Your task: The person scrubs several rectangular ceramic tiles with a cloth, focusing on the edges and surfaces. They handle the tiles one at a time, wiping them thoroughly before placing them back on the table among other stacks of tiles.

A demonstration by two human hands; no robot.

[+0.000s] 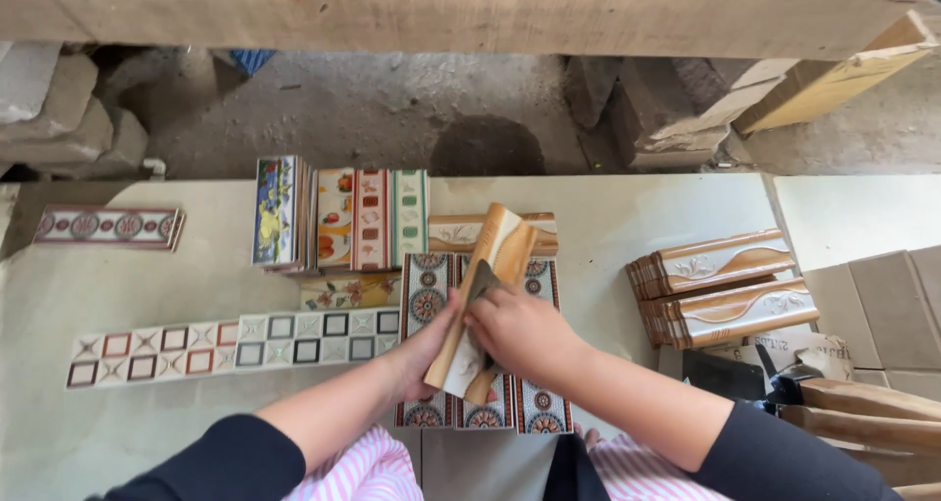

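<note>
One head-worn camera looks steeply down, close over the table.

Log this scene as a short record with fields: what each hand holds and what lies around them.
left hand: grips the lower edge of a brown and cream moulded tile, tilted upward
right hand: presses a small dark pad on the tile's face
under the hands: patterned border tiles lying flat on the pale work surface
left side: long strip of square-pattern tiles; a single red-patterned tile farther back
behind: upright stack of colourful tiles
right side: two stacks of brown and cream moulded tiles
</note>
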